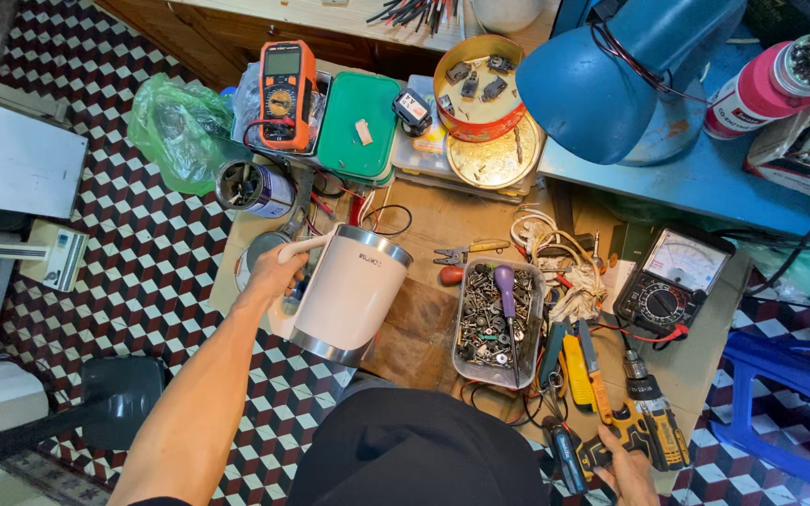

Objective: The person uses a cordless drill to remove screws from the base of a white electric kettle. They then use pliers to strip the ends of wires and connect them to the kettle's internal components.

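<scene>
The left hand (pixel 277 272) grips the cream electric kettle (pixel 349 290) by its handle, tilted over the surface's left edge; the right hand (pixel 625 468) clasps the yellow cordless drill (pixel 649 426) at the near edge.

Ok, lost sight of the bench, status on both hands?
Left hand gripping white kettle by its handle, tilted over bench. Right hand on yellow drill. Screw tray close beside kettle.
</scene>
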The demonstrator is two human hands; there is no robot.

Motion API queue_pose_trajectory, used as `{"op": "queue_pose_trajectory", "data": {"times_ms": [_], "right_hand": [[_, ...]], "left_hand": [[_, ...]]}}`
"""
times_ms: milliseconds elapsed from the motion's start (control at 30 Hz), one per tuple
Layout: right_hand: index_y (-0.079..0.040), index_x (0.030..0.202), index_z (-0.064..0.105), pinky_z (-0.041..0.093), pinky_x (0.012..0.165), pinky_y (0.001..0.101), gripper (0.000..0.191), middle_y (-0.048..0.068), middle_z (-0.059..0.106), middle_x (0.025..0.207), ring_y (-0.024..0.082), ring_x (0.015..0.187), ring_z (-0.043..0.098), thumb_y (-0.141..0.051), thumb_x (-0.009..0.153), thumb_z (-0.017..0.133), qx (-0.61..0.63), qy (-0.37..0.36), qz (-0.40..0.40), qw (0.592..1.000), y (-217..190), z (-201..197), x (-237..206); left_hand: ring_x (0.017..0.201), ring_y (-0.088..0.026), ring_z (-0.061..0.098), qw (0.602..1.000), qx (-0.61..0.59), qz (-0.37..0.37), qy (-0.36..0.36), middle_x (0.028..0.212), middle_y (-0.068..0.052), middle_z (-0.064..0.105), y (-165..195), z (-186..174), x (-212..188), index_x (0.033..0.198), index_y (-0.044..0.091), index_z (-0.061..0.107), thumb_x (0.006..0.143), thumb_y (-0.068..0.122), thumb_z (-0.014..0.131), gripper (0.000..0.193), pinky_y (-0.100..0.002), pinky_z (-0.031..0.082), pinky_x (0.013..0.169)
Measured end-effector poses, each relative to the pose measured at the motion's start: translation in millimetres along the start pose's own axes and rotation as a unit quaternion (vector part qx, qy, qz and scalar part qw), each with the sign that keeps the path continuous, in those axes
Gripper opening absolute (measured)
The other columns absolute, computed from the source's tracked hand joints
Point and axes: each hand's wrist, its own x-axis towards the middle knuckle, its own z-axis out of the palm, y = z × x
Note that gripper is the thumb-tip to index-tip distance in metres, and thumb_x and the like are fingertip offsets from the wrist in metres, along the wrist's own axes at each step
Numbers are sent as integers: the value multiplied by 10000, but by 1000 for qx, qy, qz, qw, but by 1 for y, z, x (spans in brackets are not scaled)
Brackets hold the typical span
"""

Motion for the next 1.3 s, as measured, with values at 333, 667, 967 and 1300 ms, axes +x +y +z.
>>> {"op": "queue_pose_trajectory", "data": {"times_ms": [333, 667, 967, 1300], "right_hand": [[85, 1033, 683, 605, 743, 345, 570, 137, 721, 899, 202, 826, 702, -455, 875, 776, -70, 3, 15, 997, -11, 7, -7], [81, 1034, 673, 622, 724, 352, 541, 144, 718, 886, 198, 811, 702, -421, 864, 784, -56, 9, 22, 998, -17, 12, -18], [-28, 1069, 686, 469, 496, 259, 379, 55, 713, 864, 118, 605, 609, -225, 808, 877, 157, 7, -19, 987, -12, 15, -30], [-26, 997, 594, 595, 580, 339, 241, 115, 666, 775, 224, 632, 681, -61, 825, 760, 318, 72, -93, 941, 12, 15, -45]], "left_hand": [[552, -98, 543, 1000, -7, -7, 12, 716, -25, 650, -10, -4, 8, 1166, 87, 713, 925, 229, 709, 280, -280, 438, 467], [570, -113, 567, 999, 10, 9, 32, 734, -44, 677, -10, -4, -3, 1211, 125, 713, 901, 261, 713, 338, -291, 465, 500], [950, -202, 712, 971, 68, 217, 73, 1065, -106, 750, -24, 37, -68, 1255, 114, 690, 847, 232, 697, 425, -348, 552, 807], [1277, -292, 625, 977, 10, 202, -61, 1352, -212, 660, -22, 110, -136, 1465, 45, 486, 845, 466, 709, 781, -365, 466, 1046]]}}
